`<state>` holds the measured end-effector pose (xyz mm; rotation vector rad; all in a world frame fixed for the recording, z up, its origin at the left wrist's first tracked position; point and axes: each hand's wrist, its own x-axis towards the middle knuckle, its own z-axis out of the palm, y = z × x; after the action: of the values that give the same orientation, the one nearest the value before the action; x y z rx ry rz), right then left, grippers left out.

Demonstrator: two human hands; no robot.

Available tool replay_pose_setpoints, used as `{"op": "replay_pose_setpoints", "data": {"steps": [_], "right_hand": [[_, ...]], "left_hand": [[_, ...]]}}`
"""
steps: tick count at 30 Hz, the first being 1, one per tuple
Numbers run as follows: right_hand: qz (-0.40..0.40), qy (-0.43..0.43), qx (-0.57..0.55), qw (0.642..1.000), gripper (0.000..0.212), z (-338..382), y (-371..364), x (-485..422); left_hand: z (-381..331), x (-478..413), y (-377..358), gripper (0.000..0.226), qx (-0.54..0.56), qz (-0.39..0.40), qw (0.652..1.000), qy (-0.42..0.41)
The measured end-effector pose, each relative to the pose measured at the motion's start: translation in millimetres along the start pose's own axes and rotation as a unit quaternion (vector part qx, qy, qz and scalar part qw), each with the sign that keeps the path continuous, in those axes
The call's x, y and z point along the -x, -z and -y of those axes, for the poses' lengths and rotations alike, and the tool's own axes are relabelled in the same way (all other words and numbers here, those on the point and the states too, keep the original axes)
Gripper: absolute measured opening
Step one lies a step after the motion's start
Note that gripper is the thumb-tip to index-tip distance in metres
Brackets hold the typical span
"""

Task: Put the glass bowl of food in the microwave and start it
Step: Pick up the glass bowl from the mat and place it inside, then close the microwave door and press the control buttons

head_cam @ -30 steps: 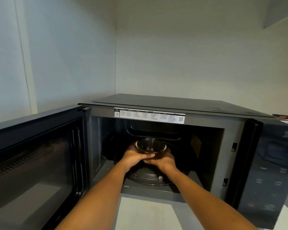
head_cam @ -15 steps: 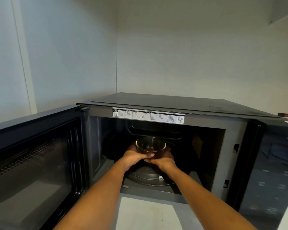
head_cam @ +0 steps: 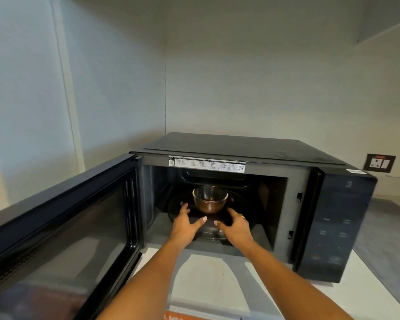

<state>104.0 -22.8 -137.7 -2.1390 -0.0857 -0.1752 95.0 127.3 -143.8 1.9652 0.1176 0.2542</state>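
A small glass bowl with brown food in it stands upright on the turntable inside the black microwave. The microwave door is swung wide open to the left. My left hand and my right hand are inside the cavity, just in front of the bowl, fingers spread and off the glass. Neither hand holds anything. The control panel is on the microwave's right front.
The microwave sits on a white counter in a wall corner. A wall socket is behind it on the right. An orange label edge shows at the bottom of the view.
Both hands held the bowl above the turntable before. Now the bowl rests on the turntable and the hands have let go and drawn back with fingers apart.
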Motion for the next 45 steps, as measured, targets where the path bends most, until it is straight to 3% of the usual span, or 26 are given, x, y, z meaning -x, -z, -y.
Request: {"op": "replay_pose_setpoints", "data": {"steps": [6,11,23,25,28,33,35,38,41,43,45], "right_hand": [[0.010,-0.001,0.010,1.000,0.054,11.9,10.1,67.2],[0.023,-0.017,0.034,0.999,0.058,20.7,6.0,133.3],[0.077,0.061,0.046,0.994,0.050,56.8,-13.4,278.2],[0.094,0.067,0.044,0.992,0.048,65.0,-17.1,296.2],[0.120,0.089,0.053,0.987,0.046,78.4,-22.8,315.0],[0.169,0.142,0.041,0.974,0.046,105.6,-29.3,337.3],[0.183,0.160,0.025,0.970,0.046,115.9,-33.0,344.7],[0.199,0.171,0.002,0.965,0.048,129.7,-40.1,353.1],[0.207,0.199,0.014,0.958,0.052,138.5,-44.9,359.2],[0.216,0.219,0.031,0.951,0.055,141.3,-46.8,362.4],[0.226,0.226,0.037,0.947,0.058,143.5,-48.1,364.7]], "left_hand": [[-7.5,66.2,27.8,0.082,-0.013,0.008,1.000,0.007],[-6.2,133.4,52.1,0.081,-0.041,0.004,0.999,0.024],[-46.4,242.4,99.8,0.071,-0.074,0.004,0.997,-0.035],[-55.2,255.9,114.6,0.069,-0.195,-0.013,0.979,-0.063],[-73.0,270.3,136.1,0.059,-0.363,-0.072,0.918,-0.140],[-116.1,278.1,180.1,0.035,-0.448,-0.154,0.840,-0.264],[-129.7,277.0,197.1,0.038,-0.510,-0.194,0.802,-0.244],[-142.4,277.4,217.0,0.052,-0.583,-0.223,0.774,-0.111],[-139.9,280.6,225.0,0.062,-0.563,-0.193,0.804,-0.002],[-135.9,283.0,226.2,0.059,-0.521,-0.184,0.833,0.013],[-137.1,286.0,226.3,0.048,-0.515,-0.183,0.837,0.002]]}}
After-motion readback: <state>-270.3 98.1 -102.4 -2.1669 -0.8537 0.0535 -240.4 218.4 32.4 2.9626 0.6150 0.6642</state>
